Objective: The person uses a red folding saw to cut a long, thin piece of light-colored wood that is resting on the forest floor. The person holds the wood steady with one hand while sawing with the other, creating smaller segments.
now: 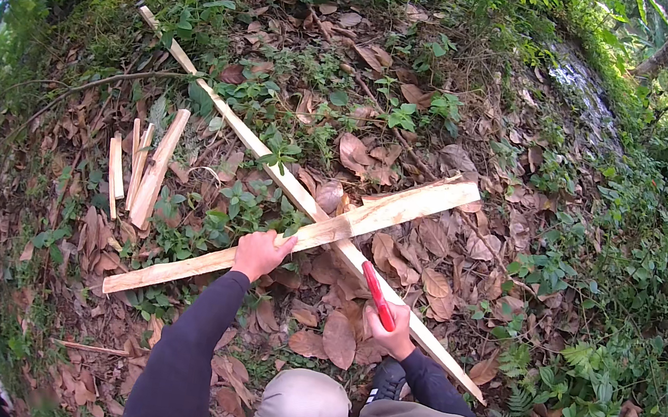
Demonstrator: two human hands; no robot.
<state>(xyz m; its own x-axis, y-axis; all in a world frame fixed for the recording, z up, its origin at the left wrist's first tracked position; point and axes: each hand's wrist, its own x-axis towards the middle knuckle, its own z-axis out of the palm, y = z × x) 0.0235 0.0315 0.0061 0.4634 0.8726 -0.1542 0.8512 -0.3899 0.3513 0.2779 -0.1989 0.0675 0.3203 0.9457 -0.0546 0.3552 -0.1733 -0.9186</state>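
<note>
A split wooden board (pixel 411 205) with pale, rough faces lies slantwise across a long, thin wooden strip (pixel 244 133). The two cross near the middle, board on top. My left hand (pixel 261 255) is closed around the board just left of the crossing, thumb on its upper side. In my right hand (pixel 391 329) is a slim red tool (pixel 377 293), held upright beside the strip. It has a long red handle; no blade can be made out, so its exact kind is unclear.
Several shorter split wood pieces (pixel 158 171) lie to the left. Dry brown leaves (pixel 339 339) and low green plants cover the ground. A thin branch (pixel 104 81) arches at the left. My knees (pixel 303 413) and a dark shoe (pixel 387 381) are at the lower edge.
</note>
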